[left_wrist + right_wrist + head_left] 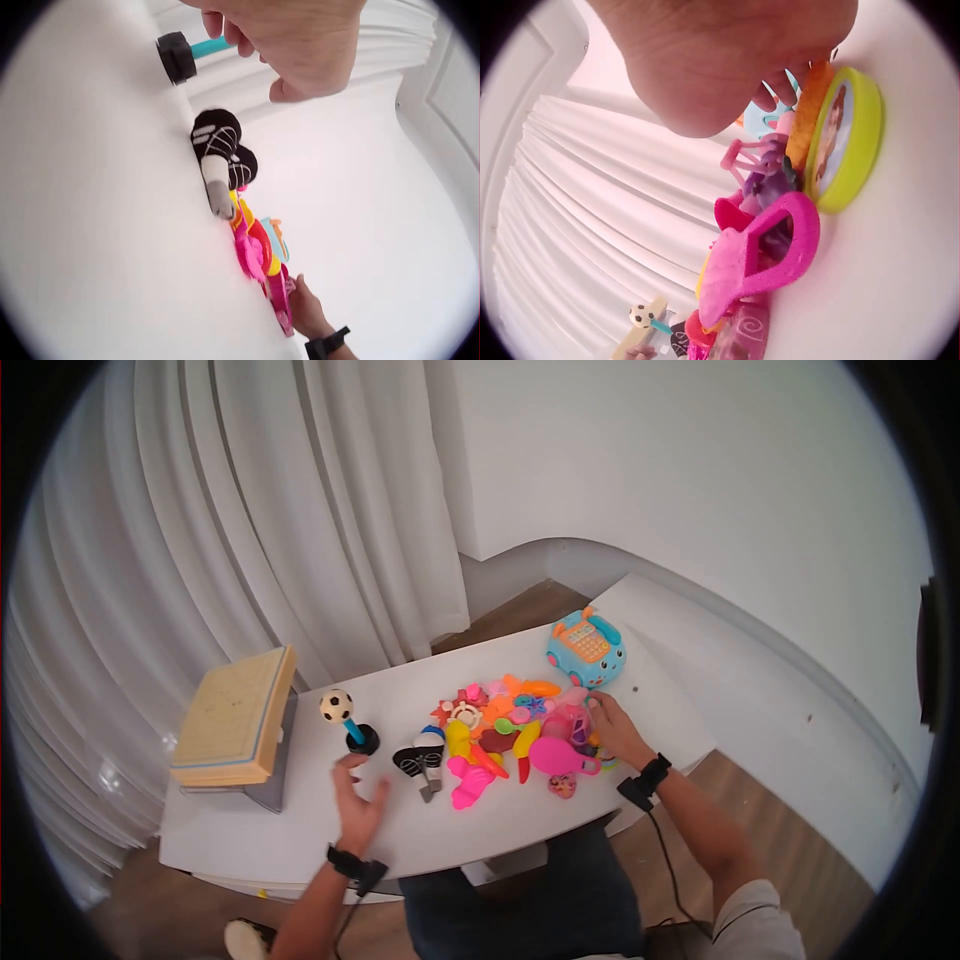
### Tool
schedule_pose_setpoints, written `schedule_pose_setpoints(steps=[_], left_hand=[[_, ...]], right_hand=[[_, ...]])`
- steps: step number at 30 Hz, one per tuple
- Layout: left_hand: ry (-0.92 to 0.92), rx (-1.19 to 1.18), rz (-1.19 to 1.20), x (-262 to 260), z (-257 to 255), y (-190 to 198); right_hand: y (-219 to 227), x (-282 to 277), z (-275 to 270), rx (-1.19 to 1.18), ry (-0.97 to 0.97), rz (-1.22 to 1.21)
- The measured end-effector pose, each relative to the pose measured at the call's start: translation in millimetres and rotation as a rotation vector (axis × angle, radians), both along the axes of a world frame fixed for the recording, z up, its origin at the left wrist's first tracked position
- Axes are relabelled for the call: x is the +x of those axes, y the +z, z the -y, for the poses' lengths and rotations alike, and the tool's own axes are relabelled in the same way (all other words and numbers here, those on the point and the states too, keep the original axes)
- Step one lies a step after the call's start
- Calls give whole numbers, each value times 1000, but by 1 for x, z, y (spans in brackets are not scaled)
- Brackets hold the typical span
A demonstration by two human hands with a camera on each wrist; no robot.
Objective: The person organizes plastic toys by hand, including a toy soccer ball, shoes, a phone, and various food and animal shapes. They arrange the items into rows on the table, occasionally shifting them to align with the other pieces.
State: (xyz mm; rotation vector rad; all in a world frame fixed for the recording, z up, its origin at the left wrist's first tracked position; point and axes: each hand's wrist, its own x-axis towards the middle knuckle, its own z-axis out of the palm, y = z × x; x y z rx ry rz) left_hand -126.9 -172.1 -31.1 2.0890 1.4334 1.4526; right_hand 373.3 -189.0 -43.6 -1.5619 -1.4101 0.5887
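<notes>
Toy pile [515, 735] on white table [300, 830], perhaps curtained

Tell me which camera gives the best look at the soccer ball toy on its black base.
The head view: the soccer ball toy stands whole and upright on the white table, beyond the left hand. The left wrist view catches only its black base and teal stem. The right wrist view shows it tiny and far off.

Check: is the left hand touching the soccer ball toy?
Apart. In the head view the left hand hovers open over bare table, with white tabletop showing between its fingertips and the soccer ball toy.
</notes>
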Motion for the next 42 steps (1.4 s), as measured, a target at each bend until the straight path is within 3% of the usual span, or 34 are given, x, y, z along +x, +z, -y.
schedule_pose_setpoints(steps=[1, 3, 8, 10, 13, 19, 33, 42], left_hand=[[-76, -47, -71, 9, 8, 10], [-142, -42, -150, 24, 2, 16], [-237, -177, -193, 61, -27, 4], [-261, -156, -223, 76, -26, 0], [-283, -120, -244, 104, -20, -5], [-206, -40, -362, 144, -11, -9], [-102, -73, -415, 235, 13, -11], [-96, -115, -422, 245, 20, -2]], right_hand=[[-6, -3, -3, 4, -3, -26], [-14, -6, -10, 103, 50, 177], [15, -28, 13, 181, -20, 105], [36, -61, 47, 303, -184, 570], [47, -103, 88, 218, -81, 720], [16, -94, 80, 86, -44, 834], [3, -20, 62, 106, -89, 781], [15, -22, 70, 142, -153, 761]])
